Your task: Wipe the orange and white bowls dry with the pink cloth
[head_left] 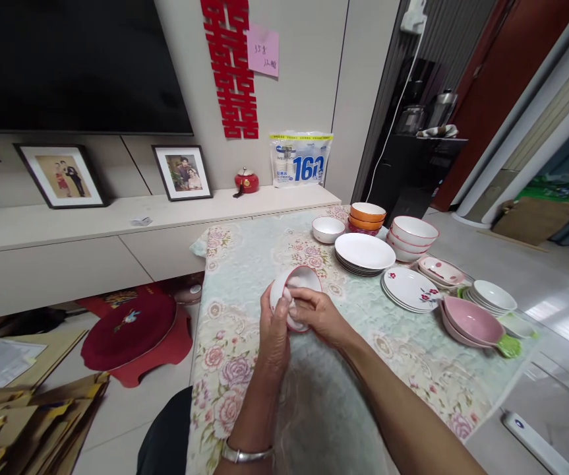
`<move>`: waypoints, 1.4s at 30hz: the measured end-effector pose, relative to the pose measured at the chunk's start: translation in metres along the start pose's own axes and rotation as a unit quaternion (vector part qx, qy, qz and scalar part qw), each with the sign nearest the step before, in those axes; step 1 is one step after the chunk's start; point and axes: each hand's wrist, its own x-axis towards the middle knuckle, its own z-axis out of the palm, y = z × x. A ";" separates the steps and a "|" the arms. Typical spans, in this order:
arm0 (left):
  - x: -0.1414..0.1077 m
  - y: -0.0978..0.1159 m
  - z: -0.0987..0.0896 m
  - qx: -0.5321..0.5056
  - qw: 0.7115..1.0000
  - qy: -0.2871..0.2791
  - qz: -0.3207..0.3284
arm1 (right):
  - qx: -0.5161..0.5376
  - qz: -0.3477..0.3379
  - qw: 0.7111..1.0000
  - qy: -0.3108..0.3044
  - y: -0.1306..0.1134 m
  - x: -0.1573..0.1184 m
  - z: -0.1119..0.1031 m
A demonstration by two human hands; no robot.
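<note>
A white bowl with a thin red rim [278, 287] is tilted on its side above the near part of the table, its opening turned to the right. My left hand [275, 323] grips its left side, thumb over the rim. My right hand [320, 315] reaches into the opening, its fingers closed on a small white crumpled wipe [292, 302] pressed to the inside. The fingertips are partly hidden, and whether the wipe is paper or cloth I cannot tell.
A flowered tablecloth [235, 369] covers the table. To the right stand a small white bowl [328, 229], orange bowls [367, 212], white plates [364, 251], larger red-rimmed bowls [413, 237], flowered plates [409, 289] and pink dishes [471, 321]. A red stool [130, 330] stands left.
</note>
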 end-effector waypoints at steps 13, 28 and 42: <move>0.004 -0.001 -0.007 0.146 0.987 0.071 0.016 | -0.574 -0.068 0.816 0.020 0.004 -0.001 -0.001; 0.010 -0.008 -0.021 0.125 0.989 0.067 0.040 | -0.274 -0.082 0.950 -0.123 -0.008 -0.002 0.001; 0.010 -0.005 -0.018 0.125 0.986 0.105 0.040 | -0.179 0.011 0.977 -0.115 -0.014 -0.005 0.002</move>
